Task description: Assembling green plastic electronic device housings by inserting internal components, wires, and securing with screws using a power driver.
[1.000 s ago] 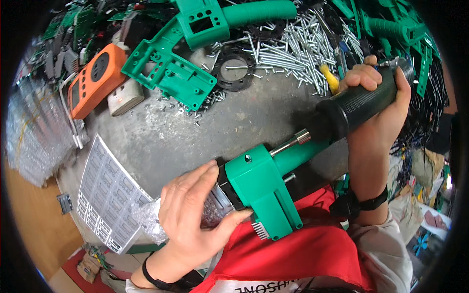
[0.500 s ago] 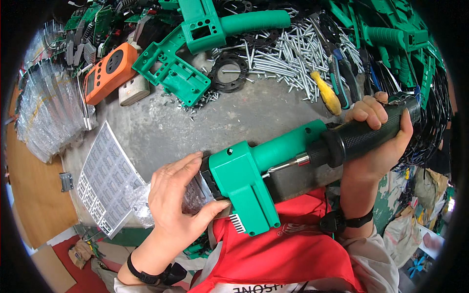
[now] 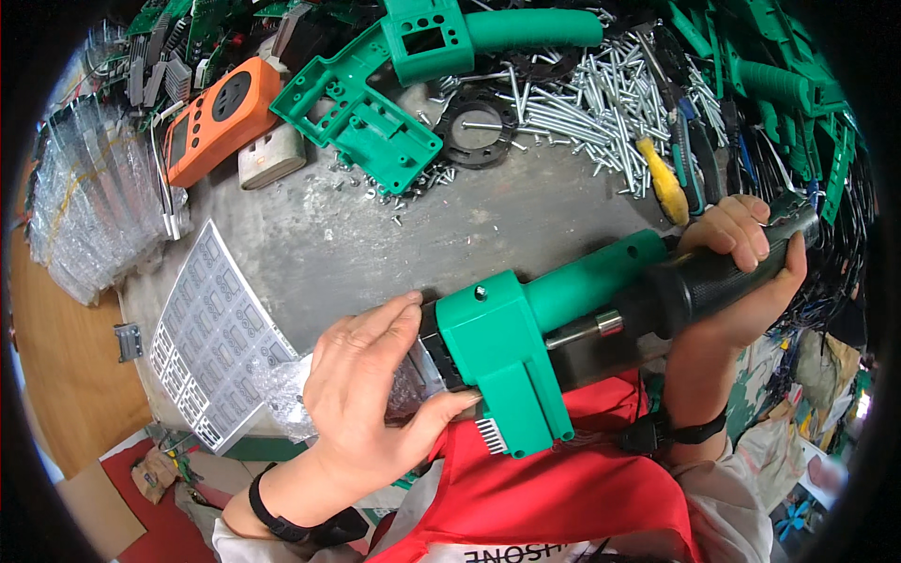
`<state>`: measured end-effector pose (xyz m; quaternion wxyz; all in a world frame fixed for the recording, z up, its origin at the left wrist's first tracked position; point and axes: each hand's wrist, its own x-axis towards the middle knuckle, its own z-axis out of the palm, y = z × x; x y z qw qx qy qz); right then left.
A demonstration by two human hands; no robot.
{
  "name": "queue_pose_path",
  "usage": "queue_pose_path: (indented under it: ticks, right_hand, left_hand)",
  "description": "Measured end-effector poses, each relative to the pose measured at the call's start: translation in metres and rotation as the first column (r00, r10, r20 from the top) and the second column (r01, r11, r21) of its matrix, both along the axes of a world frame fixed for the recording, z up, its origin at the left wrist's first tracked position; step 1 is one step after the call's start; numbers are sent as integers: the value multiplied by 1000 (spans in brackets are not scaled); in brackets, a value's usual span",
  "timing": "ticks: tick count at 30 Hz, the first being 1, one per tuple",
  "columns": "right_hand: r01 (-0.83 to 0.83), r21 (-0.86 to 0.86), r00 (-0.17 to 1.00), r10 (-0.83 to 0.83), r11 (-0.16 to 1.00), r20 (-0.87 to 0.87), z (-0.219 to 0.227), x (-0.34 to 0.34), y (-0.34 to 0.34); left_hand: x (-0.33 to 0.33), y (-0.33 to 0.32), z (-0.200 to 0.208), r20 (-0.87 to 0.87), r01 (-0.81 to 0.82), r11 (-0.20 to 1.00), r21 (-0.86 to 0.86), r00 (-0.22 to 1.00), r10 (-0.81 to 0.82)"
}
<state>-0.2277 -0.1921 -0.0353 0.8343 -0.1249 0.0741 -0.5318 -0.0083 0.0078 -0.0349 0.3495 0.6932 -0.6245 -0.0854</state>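
My left hand [image 3: 361, 385] is closed around the dark end of a green plastic tool housing [image 3: 497, 328], thumb below and fingers above. The housing has a round handle running to the upper right and a row of pale slots at its lower corner. My right hand [image 3: 737, 244] is wrapped around a black electric screwdriver [image 3: 709, 286]. Its metal bit [image 3: 577, 333] points left, with the tip against the housing's side. Clear plastic wrap [image 3: 286, 399] lies beside and partly under my left hand.
Beyond my hands are open green housing halves [image 3: 375, 141], a black ring [image 3: 474, 131], piled long screws [image 3: 591, 108] and a yellow-handled screwdriver [image 3: 666, 183]. At left lie an orange meter [image 3: 221, 122], a printed sheet [image 3: 211, 347] and bagged parts [image 3: 89, 197]. Black cables [image 3: 845, 253] hang at right.
The screw that stood out at the bit's tip no longer shows, and the bit is closer to the housing. Hands, housing and bench have all shifted rightward in the picture.
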Motion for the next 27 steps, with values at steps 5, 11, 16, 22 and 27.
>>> queue_pose_path:
  ticks: [5,11,16,22,27]
  right_hand:
    - [-29,-44,999,29,999,12,-2,-2,-3]
    - [-39,-44,999,40,998,20,3,-3,-2]
    - [-43,-71,971,25,997,-239,24,1,-8]
    - [30,-52,958,-44,998,-282,29,16,-16]
    - [39,-27,961,-45,999,-274,23,19,-12]
  left_hand:
    - [0,-1,-1,17,9,1000,-8,1000,-9]
    - [1,1,-1,23,43,999,25,999,-44]
    - [-4,6,3,-36,11,1000,4,999,-11]
    - [-8,10,9,-48,37,995,94,998,-32]
    - [-7,7,8,-93,35,995,95,995,-26]
